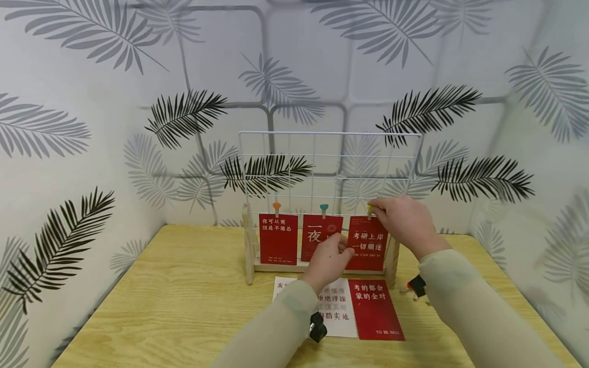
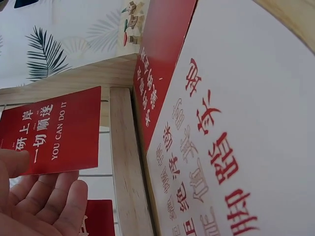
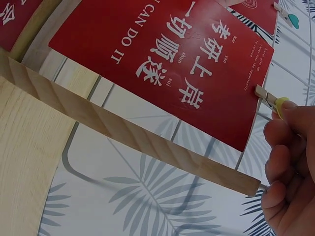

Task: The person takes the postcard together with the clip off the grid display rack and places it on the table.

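Observation:
A red card [image 3: 162, 64] with white lettering hangs at the right of the white wire grid [image 1: 331, 134]. At its top edge my right hand [image 1: 407, 222] pinches a small wooden clip with a yellow end [image 3: 269, 100], whose jaws are on the card. My left hand [image 1: 327, 261] holds the card's left side, thumb [image 2: 15, 163] in front and fingers behind. Two more red cards hang to the left: one [image 1: 278, 240] under an orange-topped clip [image 1: 276, 206], the other [image 1: 309, 248] under a teal-topped clip [image 1: 324, 208], partly behind my left hand.
On the wooden table [image 1: 175, 296], in front of the stand's wooden base [image 1: 276, 268], lie a red card [image 1: 377, 312] and white cards [image 1: 342, 306], partly covered by my left arm. Several small clips [image 2: 132, 22] lie at the right. A leaf-patterned backdrop [image 1: 115, 102] stands behind.

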The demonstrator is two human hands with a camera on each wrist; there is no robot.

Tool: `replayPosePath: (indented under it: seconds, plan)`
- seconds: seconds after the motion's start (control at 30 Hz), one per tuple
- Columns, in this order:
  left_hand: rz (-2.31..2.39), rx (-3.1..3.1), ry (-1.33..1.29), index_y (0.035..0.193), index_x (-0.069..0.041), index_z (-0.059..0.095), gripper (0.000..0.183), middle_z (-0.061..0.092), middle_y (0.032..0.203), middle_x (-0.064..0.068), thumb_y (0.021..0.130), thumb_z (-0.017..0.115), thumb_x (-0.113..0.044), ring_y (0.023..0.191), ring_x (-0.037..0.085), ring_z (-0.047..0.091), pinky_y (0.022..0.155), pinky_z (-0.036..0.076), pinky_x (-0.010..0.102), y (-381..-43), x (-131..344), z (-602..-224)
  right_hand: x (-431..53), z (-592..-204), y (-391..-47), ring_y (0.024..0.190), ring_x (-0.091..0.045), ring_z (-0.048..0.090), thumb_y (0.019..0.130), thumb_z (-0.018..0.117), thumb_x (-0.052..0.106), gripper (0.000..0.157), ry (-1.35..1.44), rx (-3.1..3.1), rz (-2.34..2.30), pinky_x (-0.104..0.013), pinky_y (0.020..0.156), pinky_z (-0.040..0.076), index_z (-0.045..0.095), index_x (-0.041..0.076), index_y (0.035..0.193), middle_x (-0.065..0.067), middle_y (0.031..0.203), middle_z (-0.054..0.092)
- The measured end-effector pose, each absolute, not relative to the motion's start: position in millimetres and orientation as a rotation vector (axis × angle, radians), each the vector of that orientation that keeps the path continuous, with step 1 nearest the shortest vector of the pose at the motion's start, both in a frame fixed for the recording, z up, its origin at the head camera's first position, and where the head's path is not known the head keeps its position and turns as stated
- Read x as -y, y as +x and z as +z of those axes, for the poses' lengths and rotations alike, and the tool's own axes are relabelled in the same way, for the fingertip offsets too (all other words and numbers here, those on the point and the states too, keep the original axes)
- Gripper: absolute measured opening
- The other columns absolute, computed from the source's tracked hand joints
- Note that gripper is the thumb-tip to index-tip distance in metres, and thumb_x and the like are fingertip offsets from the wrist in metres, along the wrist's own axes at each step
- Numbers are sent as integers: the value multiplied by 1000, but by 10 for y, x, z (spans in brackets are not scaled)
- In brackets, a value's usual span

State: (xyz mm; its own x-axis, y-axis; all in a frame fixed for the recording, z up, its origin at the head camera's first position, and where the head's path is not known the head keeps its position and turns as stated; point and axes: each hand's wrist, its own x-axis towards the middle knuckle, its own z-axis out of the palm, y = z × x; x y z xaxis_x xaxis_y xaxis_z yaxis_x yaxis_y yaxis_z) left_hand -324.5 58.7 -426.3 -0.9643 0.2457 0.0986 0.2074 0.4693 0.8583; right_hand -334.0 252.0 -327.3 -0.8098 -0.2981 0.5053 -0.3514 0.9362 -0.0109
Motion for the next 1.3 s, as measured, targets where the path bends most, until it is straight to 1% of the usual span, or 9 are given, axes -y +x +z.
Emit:
replayPosePath:
  seconds: [0.1,0.27,0.47,0.77,1.0,1.2,1.3]
  plan:
    - [1565,-2674,423,121,-18,62,21,62,99,-10,102,62,-28,84,10,58,76,53,32,-3247,-602,-4267,-2517,-3286,-3344,67,-23,68,98,68,26,22,441,2572,152,-44,58,55,77,16,116,-8,97,76]
    - [1603,-2663,407,119,-18,62,16,61,97,-10,104,60,-22,86,11,58,77,53,31,-3227,-623,-4258,-2506,-3303,-3353,73,-25,70,98,68,26,21,406,2563,162,-45,60,56,77,17,116,-8,98,77]
    - [1595,-2675,410,118,-19,62,14,63,97,-8,104,59,-19,84,12,58,74,53,30,-3232,-625,-4260,-2505,-3336,-3359,72,-24,70,98,68,25,20,382,2566,179,-45,60,55,77,16,114,-8,96,77]
    - [1600,-2688,413,111,-21,63,8,62,91,-7,104,59,-18,78,12,56,67,50,29,-3250,-608,-4286,-2464,-3347,-3361,76,-23,70,99,67,23,19,374,2572,187,-44,65,57,77,15,112,-8,98,76]
    - [1618,-2669,379,109,-23,62,7,62,91,-8,105,59,-19,79,12,58,68,51,29,-3244,-621,-4270,-2463,-3330,-3365,74,-22,69,98,68,23,17,359,2575,205,-43,62,56,77,14,110,-8,96,76]
    - [1618,-2665,345,109,-22,62,6,62,91,-8,104,59,-19,81,12,58,70,52,30,-3234,-633,-4244,-2467,-3312,-3364,73,-22,68,98,68,26,17,343,2601,233,-42,62,56,76,15,109,-7,96,76]
    - [1622,-2653,348,108,-21,62,5,62,91,-6,104,59,-19,79,13,58,68,51,30,-3230,-636,-4237,-2472,-3302,-3355,73,-22,67,98,68,26,16,339,2611,250,-43,62,56,76,15,108,-7,95,76]
